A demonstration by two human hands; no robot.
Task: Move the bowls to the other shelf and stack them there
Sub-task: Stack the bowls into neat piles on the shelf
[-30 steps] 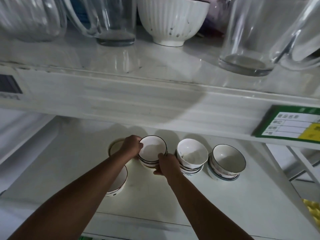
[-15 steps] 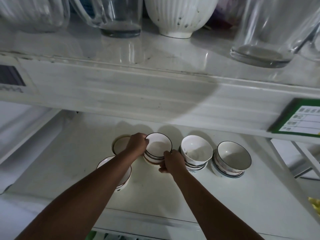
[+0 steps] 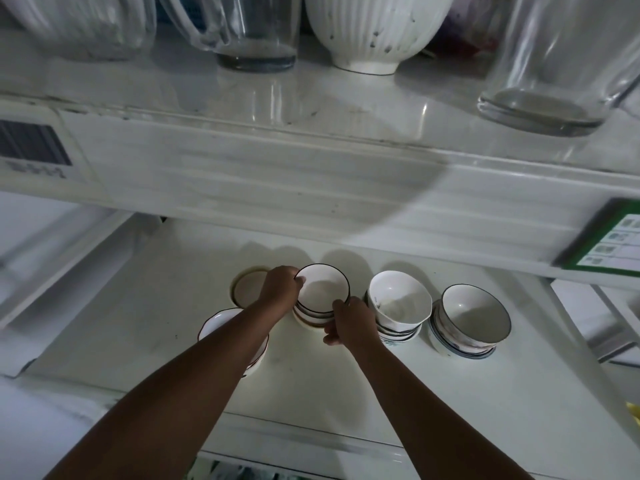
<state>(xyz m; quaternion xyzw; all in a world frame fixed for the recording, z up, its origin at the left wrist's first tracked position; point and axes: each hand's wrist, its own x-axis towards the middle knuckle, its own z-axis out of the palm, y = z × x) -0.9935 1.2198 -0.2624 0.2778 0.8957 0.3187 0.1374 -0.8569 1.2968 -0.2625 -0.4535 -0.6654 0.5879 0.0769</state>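
Since both hands are wrapped around one pile, here's how the shelf reads to me:

Black-rimmed bowl stack (image 3: 322, 299): sits mid-row on the lower shelf (image 3: 433, 393), a few shallow bowls nested, so it can go as one unit instead of one at a time.

Left hand (image 3: 280, 289): fingers curled over the stack's left rim, thumb on the edge. Looks like a proper grip.

Right hand (image 3: 349, 322): fingers curled round the near-right side, lower down, pretty much cradling the bottom bowls. One hand high and one low probably keeps the pile from sliding apart.

Neighbour stacks: a white bowl stack (image 3: 398, 308) just right of the hands, its top bowl tilted, then a deeper dark-rimmed stack (image 3: 467, 322) further right. Tight gap, so I'd lift straight up.

Left side: a brown-rimmed bowl (image 3: 247, 287) behind the left wrist and a red-rimmed bowl (image 3: 221, 322) under the forearm, partly hidden.

Upper shelf (image 3: 311, 109): a ribbed white bowl (image 3: 374, 29) between glass jugs (image 3: 561, 64); whether that's the target shelf, can't tell.

Progress: I'd guess nothing is stacked elsewhere yet.
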